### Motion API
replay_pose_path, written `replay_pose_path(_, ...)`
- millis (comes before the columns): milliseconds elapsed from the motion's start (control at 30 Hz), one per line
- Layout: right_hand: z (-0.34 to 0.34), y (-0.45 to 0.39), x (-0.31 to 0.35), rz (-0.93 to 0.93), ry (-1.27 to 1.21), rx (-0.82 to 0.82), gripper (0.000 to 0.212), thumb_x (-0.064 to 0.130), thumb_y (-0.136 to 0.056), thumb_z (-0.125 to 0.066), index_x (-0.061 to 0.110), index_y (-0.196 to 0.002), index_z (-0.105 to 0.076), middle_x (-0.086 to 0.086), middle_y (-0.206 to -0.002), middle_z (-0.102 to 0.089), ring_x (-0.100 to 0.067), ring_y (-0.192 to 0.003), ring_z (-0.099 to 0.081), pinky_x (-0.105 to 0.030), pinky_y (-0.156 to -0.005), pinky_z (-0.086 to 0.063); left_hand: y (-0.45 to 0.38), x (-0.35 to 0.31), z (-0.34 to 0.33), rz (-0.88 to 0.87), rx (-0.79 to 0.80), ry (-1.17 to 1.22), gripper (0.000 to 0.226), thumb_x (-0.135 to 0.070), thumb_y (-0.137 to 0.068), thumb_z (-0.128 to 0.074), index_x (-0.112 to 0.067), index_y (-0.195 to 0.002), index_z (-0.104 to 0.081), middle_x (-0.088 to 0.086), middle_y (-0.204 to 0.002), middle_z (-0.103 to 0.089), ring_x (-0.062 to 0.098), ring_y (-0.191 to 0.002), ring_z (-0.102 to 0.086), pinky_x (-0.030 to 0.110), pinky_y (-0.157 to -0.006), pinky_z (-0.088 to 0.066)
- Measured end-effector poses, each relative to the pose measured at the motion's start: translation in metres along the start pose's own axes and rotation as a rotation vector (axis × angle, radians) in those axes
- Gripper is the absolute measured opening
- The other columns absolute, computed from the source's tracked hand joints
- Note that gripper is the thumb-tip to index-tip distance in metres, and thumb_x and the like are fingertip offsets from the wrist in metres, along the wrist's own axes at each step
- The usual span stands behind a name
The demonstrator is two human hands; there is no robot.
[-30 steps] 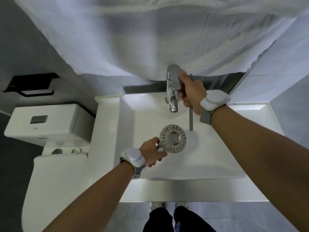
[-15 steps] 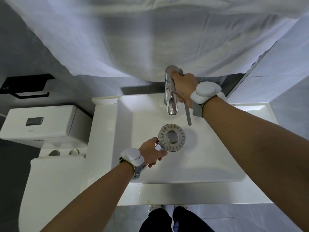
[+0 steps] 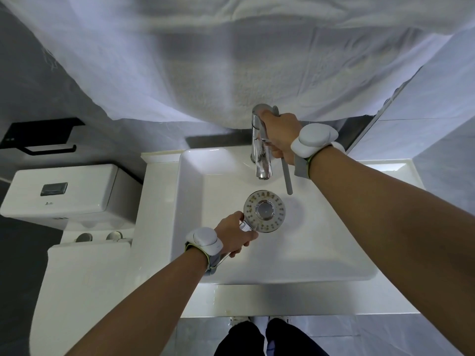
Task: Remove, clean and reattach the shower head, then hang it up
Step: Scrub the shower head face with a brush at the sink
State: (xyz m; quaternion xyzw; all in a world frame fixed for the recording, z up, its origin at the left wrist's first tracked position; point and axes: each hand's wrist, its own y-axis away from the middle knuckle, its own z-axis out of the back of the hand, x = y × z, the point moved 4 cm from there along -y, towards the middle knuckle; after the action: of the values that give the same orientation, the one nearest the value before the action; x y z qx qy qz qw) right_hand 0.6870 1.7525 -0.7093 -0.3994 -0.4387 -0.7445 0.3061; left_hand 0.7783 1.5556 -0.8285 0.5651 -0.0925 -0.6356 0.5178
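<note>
A round chrome shower head [image 3: 264,211] faces up over the white basin [image 3: 321,253], just below the tap spout. My left hand [image 3: 235,233] grips its handle from the left, fingers curled round it. My right hand [image 3: 280,136] is wrapped round the top of the chrome tap [image 3: 259,150] at its lever. A thin grey stick [image 3: 287,177] pokes out below that hand and hangs over the basin; what it is I cannot tell. No water is visible from the spout.
A white cloth [image 3: 231,60] hangs over the wall behind the tap. The toilet with its cistern [image 3: 64,188] stands left of the counter. A black paper holder [image 3: 38,137] is on the left wall. My feet [image 3: 257,330] stand below the counter edge.
My right hand has shifted up the tap to its top. The view has tilted slightly, and the shower head stays in my left hand under the spout.
</note>
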Motion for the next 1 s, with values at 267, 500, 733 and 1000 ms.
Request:
replay_pose_path(267, 0.0007, -0.0006, 0.0026, 0.024, 0.009, 0.002, 0.045, 0.048, -0.09, -0.049, 0.02, -0.056, -0.042, 0.001, -0.052, -0.042, -0.017, -0.043, -0.033, -0.028, -0.046, -0.027, 0.0004, 0.0005, -0.0008, 0.008, 0.002, 0.009, 0.032, -0.023, -0.09, -0.065, -0.011, -0.113, -0.045, 0.005, -0.074, -0.062, 0.014, -0.036, -0.044, 0.022, -0.036, -0.038)
replay_pose_path(500, -0.001, -0.0013, 0.004, -0.026, 0.012, 0.002, 0.044, 0.048, -0.092, -0.049, 0.019, -0.061, -0.038, 0.002, -0.055, -0.035, -0.014, -0.044, -0.027, -0.028, -0.046, -0.024, 0.0011, -0.0007, 0.0002, 0.004, -0.006, 0.014, 0.033, -0.023, -0.091, -0.064, -0.011, -0.115, -0.045, 0.005, -0.074, -0.062, 0.014, -0.036, -0.044, 0.022, -0.036, -0.039)
replay_pose_path(733, -0.0009, -0.0022, 0.008, -0.025, 0.061, -0.017, 0.047, 0.048, -0.093, -0.048, 0.017, -0.06, -0.04, 0.0, -0.055, -0.04, -0.015, -0.045, -0.032, -0.029, -0.046, -0.026, 0.0009, -0.0024, 0.0016, 0.004, -0.016, 0.033, 0.035, -0.022, -0.091, -0.064, -0.01, -0.117, -0.045, 0.005, -0.074, -0.062, 0.015, -0.038, -0.044, 0.022, -0.036, -0.039)
replay_pose_path(1000, 0.0013, 0.0029, 0.0093, -0.082, -0.005, 0.057, 0.047, 0.047, -0.093, -0.048, 0.016, -0.059, -0.04, -0.003, -0.049, -0.038, -0.015, -0.033, -0.031, -0.023, -0.039, -0.027, 0.0015, -0.0056, 0.0032, -0.012, -0.018, 0.033, 0.031, -0.023, -0.091, -0.064, -0.011, -0.113, -0.045, 0.004, -0.073, -0.061, 0.015, -0.038, -0.044, 0.023, -0.036, -0.039)
